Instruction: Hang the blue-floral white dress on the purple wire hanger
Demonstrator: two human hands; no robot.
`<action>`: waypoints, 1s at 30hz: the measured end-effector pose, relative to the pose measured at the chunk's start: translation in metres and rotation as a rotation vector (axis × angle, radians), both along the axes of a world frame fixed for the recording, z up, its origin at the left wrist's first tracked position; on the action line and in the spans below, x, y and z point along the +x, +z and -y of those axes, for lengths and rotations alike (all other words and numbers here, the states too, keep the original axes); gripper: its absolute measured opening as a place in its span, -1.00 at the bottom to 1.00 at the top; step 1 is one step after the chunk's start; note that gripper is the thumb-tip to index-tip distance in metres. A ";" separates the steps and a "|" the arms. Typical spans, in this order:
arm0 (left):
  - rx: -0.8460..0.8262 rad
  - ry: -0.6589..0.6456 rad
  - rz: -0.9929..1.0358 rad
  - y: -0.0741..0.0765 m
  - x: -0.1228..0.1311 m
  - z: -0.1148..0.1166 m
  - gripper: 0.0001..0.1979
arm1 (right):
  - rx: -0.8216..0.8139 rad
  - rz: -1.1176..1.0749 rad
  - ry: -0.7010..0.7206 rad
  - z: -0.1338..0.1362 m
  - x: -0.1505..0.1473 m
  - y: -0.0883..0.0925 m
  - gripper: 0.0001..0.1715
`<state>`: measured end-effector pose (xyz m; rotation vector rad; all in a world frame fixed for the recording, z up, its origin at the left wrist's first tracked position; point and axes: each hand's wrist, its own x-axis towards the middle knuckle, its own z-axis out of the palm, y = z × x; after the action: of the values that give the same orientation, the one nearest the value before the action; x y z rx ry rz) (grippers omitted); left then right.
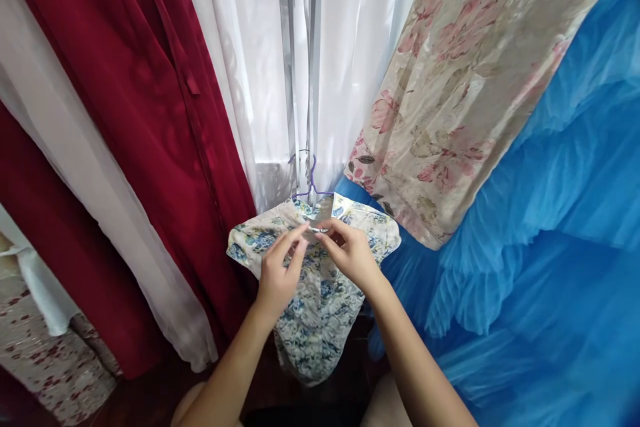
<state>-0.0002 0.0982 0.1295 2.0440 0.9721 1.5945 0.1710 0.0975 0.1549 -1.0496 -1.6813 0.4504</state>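
A small white dress with a blue flower print [320, 307] hangs on a purple wire hanger [311, 181] in front of a white sheer curtain. My left hand [280, 273] and my right hand [350, 250] meet at the dress's neckline. The fingertips of both hands pinch the fabric near the collar, just below the hanger's hook. The dress's short sleeves spread out to either side of my hands.
A dark red garment [150, 113] hangs on the left beside white fabric [75, 147]. A beige dress with pink flowers [450, 80] hangs at the upper right over a bright blue ruffled tulle dress [550, 247]. A red-spotted cloth [45, 353] lies at the lower left.
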 end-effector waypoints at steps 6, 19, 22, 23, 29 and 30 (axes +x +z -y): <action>0.028 0.000 -0.131 0.032 0.011 -0.020 -0.79 | -0.025 -0.134 0.002 0.005 -0.006 0.003 -0.85; -0.020 -0.016 -0.114 0.031 0.008 -0.015 -0.83 | -0.172 -0.465 0.094 0.005 -0.029 -0.015 -0.69; -0.020 -0.010 -0.083 0.027 0.008 -0.016 -0.83 | -0.201 -0.469 0.153 -0.001 -0.027 -0.015 -0.62; -0.027 -0.019 -0.064 0.027 0.008 -0.016 -0.82 | -0.203 -0.477 0.144 -0.005 -0.027 -0.016 -0.62; -0.061 -0.067 0.193 0.047 -0.010 -0.034 -0.77 | -0.333 -0.399 0.126 -0.023 -0.021 -0.041 -0.56; -0.061 -0.056 0.265 0.051 -0.019 -0.043 -0.76 | -0.374 -0.400 0.146 -0.022 -0.019 -0.045 -0.57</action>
<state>-0.0193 0.1408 0.1808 1.7480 0.8478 1.7294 0.1521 0.1199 0.1101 -1.0205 -1.3451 1.0301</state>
